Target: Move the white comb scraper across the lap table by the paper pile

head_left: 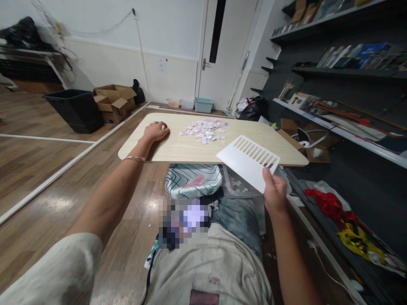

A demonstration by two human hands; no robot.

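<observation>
My right hand (pixel 274 188) grips a flat white slotted scraper (pixel 243 163) by its lower right corner. A row of long slots runs along its upper edge, and it is held tilted over the front edge of the light wooden table (pixel 165 151). A loose heap of small white and pinkish paper scraps (pixel 205 130) lies in the middle of the tabletop. My left hand (pixel 156 130) rests on the table left of the heap, apart from it, with fingers loosely bent and nothing seen in them.
Below the table's front edge sit a patterned fabric-like basin (pixel 193 181) and a clear plastic bin (pixel 233 186) with scraps inside. Dark shelves (pixel 349 97) line the right side. A black bin (pixel 78 111) and cardboard boxes (pixel 114 101) stand on the floor at left.
</observation>
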